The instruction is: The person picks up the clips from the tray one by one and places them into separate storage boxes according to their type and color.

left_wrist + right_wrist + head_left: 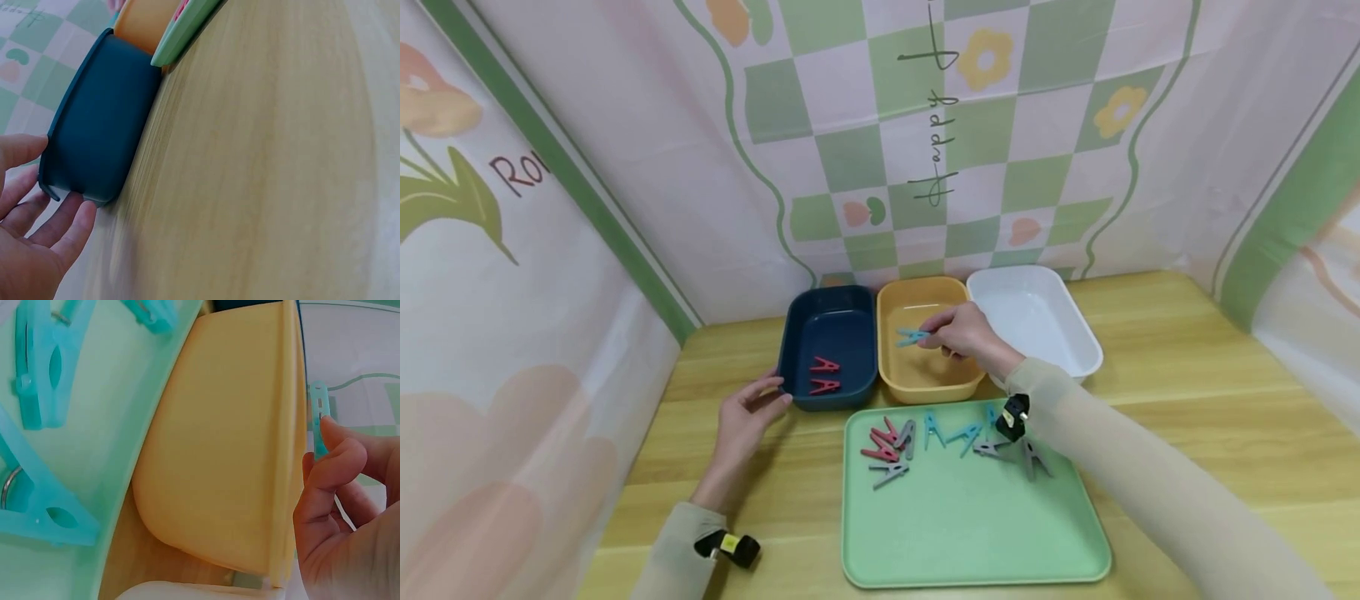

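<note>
A pale sleeve on the right arm slants in from the lower right corner, nearest the head camera, with a black device strapped at its wrist and partly covering the upper right of a light green tray. The tray lies on a wood-grained table, and along its far half sit clothespins in loose clusters: two red ones beside grey ones on the left, three light blue ones around the middle and right, and more grey near the sleeve. Behind the tray stand three containers side by side: dark blue on the left, yellow in the middle, white on the right. The right hand is closed to a pinch, thumb and fingers gripping a light blue clothespin, which is held over the yellow container with its two legs pointing left. The left hand is loosely spread, its fingertips touching the rim at the near left corner of the dark blue container; it holds no clothespin. Inside that container, toward its near end, lie two red clothespins, one nearer than the other and apart from it. The white container is partly hidden by the right forearm. A cloth backdrop with green checks, flowers and the word "Happy" rises behind the table.
</note>
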### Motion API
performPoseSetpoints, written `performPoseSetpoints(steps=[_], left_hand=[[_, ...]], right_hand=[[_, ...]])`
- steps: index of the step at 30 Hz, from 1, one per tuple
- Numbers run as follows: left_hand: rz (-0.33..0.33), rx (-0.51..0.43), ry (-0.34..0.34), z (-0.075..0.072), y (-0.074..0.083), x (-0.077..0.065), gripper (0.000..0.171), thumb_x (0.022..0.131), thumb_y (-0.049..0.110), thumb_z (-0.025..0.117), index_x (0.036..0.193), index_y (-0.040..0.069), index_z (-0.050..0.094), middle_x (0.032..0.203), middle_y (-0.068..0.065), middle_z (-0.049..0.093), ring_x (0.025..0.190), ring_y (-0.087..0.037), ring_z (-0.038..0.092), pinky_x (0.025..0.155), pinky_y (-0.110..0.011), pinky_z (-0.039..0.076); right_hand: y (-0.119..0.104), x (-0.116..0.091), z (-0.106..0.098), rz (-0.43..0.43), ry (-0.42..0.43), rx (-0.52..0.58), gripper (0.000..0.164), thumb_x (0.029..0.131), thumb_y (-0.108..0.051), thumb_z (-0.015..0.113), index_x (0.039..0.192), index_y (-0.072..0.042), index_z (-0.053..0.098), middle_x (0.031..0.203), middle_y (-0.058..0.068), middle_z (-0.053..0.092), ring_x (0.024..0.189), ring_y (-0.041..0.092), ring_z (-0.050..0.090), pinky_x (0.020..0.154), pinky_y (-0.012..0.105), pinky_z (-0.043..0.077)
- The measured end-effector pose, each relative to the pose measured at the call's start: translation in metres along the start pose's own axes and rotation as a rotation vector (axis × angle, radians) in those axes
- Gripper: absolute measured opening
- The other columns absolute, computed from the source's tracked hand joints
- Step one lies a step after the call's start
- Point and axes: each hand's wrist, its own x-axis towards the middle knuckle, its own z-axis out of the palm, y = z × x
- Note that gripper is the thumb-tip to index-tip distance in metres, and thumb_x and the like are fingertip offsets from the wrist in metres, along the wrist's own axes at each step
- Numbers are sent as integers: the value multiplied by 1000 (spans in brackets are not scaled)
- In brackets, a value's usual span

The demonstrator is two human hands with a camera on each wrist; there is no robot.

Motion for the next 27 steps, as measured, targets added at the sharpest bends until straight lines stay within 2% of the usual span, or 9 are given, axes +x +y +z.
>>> performPoseSetpoints(steps=[6,14,19,27], left_hand=[[-1,-5,7,0,0,0,34,93,-1,78,125,-9,69,150,-13,58,122,-40,66,87,-24,62],[6,3,11,1,-1,0,33,93,-3,78,124,-9,70,150,-15,58,121,-40,66,88,-24,62],[-4,5,17,2,0,-1,33,93,-2,77,125,-7,70,151,-14,58,122,-39,66,87,-25,62],[-16,-6,10,2,2,-1,34,94,0,77,126,-9,68,151,-14,58,122,-40,65,87,-23,62]], right_hand=[[4,7,6,18,-18,42,19,89,-6,84,107,1,78,74,7,69,53,13,54,45,24,51],[4,5,4,53,-52,73,33,93,-7,81,123,4,72,95,12,74,63,16,63,53,27,59],[-7,-7,-4,10,-44,76,31,94,-9,80,122,3,74,102,13,76,65,18,63,55,28,59],[-16,-38,-14,-73,-54,73,26,94,-11,81,117,-1,75,105,13,76,66,20,59,53,29,56]])
